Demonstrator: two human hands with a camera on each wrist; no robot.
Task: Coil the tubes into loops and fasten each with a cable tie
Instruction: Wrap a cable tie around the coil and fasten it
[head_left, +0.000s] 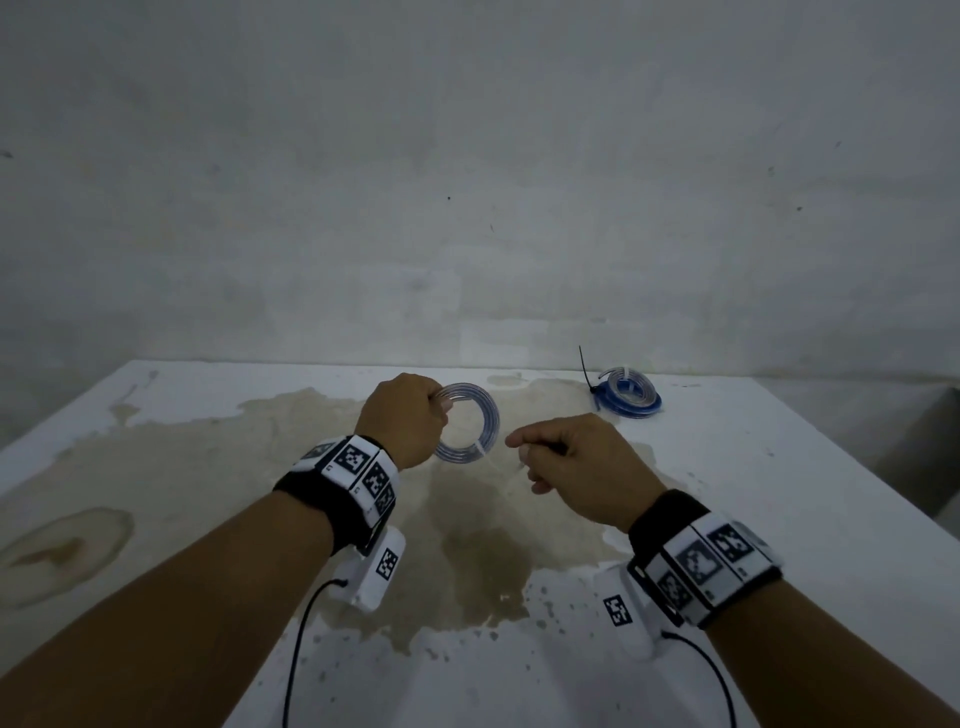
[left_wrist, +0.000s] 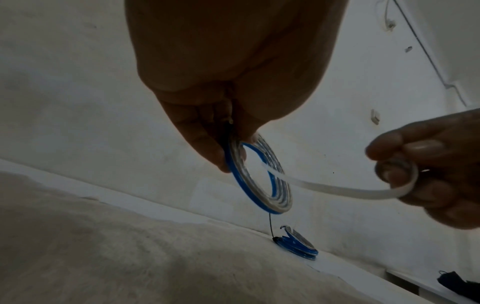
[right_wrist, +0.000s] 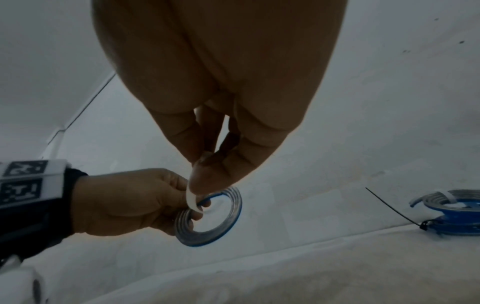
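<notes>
Two forearms with marker bands reach forward from the camera over a stained white table (head_left: 779, 467). Left hand (head_left: 402, 418) is clenched round the near-left edge of a coiled tube (head_left: 470, 423), a ring of clear turns with a blue edge, held up off the table and standing roughly on edge. Right hand (head_left: 576, 467) is just beside it, to the coil's right, pinching the free tail of a white cable tie (left_wrist: 324, 188) between thumb and fingertips.

From the right grip the coil lies to the left and a little farther away. The tie's long axis runs between the two hands, from the pinch across to the lower right part of the ring, where the strap wraps the turns. The wrist views show the strap curving, not taut. Tightening therefore looks like a pull by the right hand away from the coil, along the strap, while the left grip holds the ring steady.

Farther off, beyond and to the right of the right grip, finished coils (head_left: 628, 397) lie stacked on the table, with a black tie tail (head_left: 586, 371) sticking up.
</notes>
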